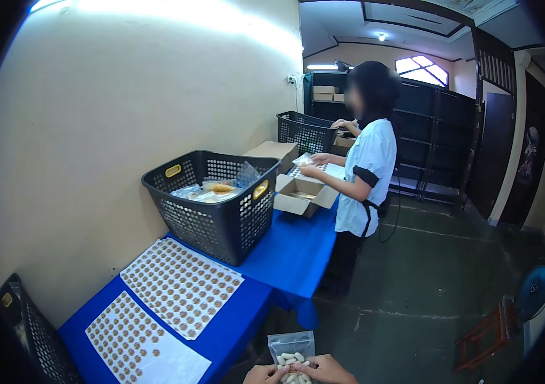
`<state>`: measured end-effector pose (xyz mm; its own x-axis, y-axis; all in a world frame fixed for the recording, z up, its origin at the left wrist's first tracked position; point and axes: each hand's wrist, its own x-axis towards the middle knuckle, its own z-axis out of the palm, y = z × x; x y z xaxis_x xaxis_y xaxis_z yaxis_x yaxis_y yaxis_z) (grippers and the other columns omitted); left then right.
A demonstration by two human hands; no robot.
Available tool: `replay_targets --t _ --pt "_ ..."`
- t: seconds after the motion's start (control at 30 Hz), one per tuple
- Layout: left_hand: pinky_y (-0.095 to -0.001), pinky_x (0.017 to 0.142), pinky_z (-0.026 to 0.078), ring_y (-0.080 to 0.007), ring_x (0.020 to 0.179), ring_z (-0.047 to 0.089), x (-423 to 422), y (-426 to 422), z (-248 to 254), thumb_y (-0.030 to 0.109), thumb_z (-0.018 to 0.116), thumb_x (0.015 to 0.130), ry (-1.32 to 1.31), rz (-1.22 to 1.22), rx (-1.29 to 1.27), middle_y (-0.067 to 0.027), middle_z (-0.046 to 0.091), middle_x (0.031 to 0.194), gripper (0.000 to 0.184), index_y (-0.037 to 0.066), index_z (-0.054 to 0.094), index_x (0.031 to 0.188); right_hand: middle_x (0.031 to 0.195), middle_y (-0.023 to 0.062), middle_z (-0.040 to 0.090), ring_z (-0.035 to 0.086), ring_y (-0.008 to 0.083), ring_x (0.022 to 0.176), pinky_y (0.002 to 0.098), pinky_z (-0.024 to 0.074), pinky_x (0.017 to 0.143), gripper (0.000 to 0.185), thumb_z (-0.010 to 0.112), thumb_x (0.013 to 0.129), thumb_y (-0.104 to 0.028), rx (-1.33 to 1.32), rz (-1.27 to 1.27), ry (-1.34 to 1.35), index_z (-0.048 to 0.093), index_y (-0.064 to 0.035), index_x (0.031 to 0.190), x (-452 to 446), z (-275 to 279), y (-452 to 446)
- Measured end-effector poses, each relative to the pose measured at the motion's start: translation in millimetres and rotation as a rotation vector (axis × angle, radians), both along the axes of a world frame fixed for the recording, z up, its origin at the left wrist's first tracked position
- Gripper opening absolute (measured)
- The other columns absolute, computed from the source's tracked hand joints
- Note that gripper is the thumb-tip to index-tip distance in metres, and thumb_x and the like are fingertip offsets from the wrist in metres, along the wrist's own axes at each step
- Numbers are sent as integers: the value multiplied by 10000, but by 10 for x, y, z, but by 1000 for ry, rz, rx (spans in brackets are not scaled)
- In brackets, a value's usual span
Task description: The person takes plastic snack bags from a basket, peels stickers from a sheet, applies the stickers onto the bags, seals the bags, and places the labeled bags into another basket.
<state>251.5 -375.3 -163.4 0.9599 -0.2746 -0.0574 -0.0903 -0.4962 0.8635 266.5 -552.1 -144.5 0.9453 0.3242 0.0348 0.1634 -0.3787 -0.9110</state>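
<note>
At the bottom edge, a clear zip bag stands upright, holding several white oblong pieces. My left hand grips its left side and my right hand its right, both thumbs pressed on the front. A small brownish round patch, perhaps a sticker, shows between the thumbs, partly covered by them. To the left on the blue-covered table lies a sheet of round brown stickers, with part of its backing bare. Behind it is a stack of fuller sticker sheets.
A black perforated basket of filled plastic bags stands on the blue cloth. Beyond are an open cardboard box, a co-worker holding a small bag, and another basket. A fan stands at right, a third basket at left.
</note>
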Motion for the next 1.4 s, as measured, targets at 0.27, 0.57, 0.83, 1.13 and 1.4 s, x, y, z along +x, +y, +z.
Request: replay_targets --t 0.27,0.57,0.83,1.13,1.4 --pt "-358 522 374 -305 552 510 256 -425 -114 257 365 804 27 -27 -30 -201 519 635 322 -11 538 770 526 141 505 443 140 453 305 363 440 388 559 695 -360 -163 66 40 535 24 643 349 -150 -373" --pt "-269 479 369 -137 497 438 818 -427 28 192 433 784 26 -4 -205 -100 497 554 246 -28 525 723 692 37 557 488 85 602 231 416 530 258 592 701 -206 410 -47 96 541 14 827 817 -150 -198" --pt "-260 594 405 -125 679 494 1640 -148 20 221 553 718 -8 8 -385 -85 546 785 332 -2 468 949 753 30 549 489 84 662 217 422 579 259 574 718 -180 358 8 138 522 16 880 1565 221 -6" --pt "-225 557 399 -82 626 466 2086 56 92 212 597 688 78 119 -520 -27 541 707 283 11 518 872 831 39 535 483 91 718 217 416 629 349 606 697 -226 660 -7 275 491 1 936 1989 72 318" --pt "-248 652 409 -122 752 494 2334 74 39 175 558 723 22 454 -604 -71 545 830 272 10 487 928 785 32 541 484 80 691 214 418 612 323 614 688 -185 357 188 223 495 -3 928 2552 491 425"
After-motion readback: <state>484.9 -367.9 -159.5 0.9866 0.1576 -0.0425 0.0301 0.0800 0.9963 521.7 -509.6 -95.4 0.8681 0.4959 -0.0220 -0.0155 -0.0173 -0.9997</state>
